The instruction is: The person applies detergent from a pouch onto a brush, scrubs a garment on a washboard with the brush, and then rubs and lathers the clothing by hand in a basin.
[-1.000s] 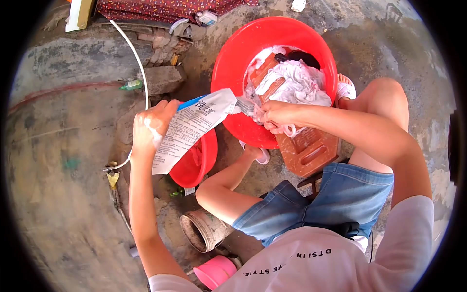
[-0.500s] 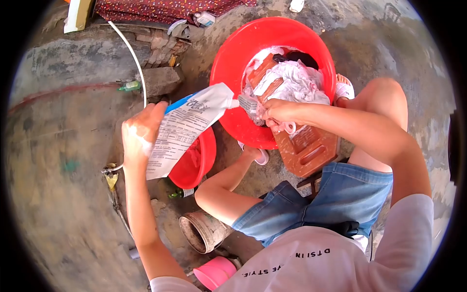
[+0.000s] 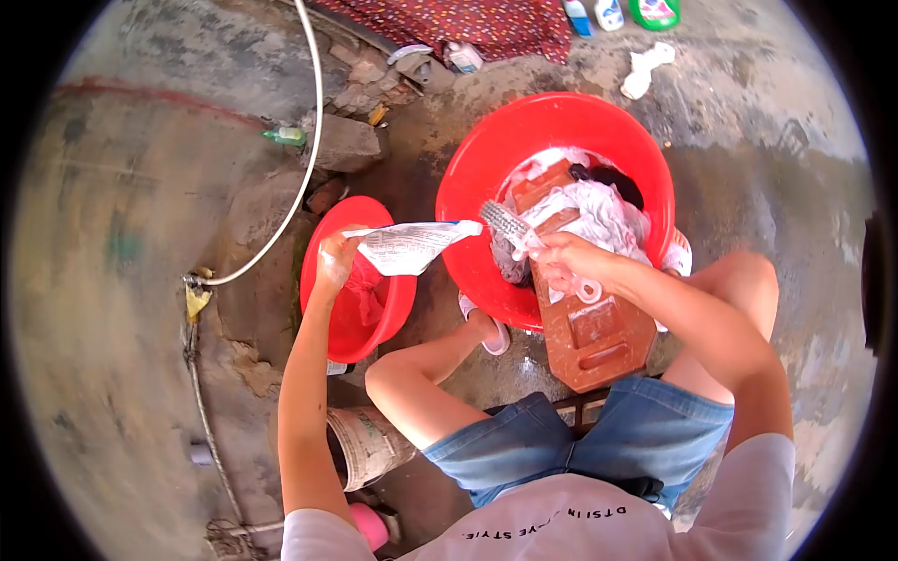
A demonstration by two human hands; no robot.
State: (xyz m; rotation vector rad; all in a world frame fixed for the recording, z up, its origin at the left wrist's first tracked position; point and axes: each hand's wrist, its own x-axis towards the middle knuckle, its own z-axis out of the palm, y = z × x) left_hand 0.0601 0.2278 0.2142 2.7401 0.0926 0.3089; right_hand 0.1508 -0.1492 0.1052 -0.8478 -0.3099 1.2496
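Note:
My left hand (image 3: 335, 262) is closed on the bottom end of a white detergent pouch (image 3: 412, 248), which lies almost level with its spout pointing right. Gripped by its pale handle in my right hand (image 3: 572, 262) is a scrubbing brush (image 3: 507, 224), bristles up, just beside the spout. Below the brush, a brown washboard (image 3: 613, 353) leans in a large red basin (image 3: 477, 154). White wet laundry (image 3: 591, 208) lies on the board, with a dark cloth (image 3: 617, 183) behind it and a grey cloth (image 3: 508, 262) at the left.
A smaller red basin (image 3: 400, 304) with pink cloth stands under the pouch. Nearby are a worn bucket (image 3: 379, 444), a pink container (image 3: 369, 525) and a white hose (image 3: 316, 122). Several bottles, one being a green bottle (image 3: 655, 11), stand at the far edge.
The pouch has turned from an upright slant to nearly level, so its printed face shows less. The brush's bristles now show more clearly beside the spout. The whole view has shifted.

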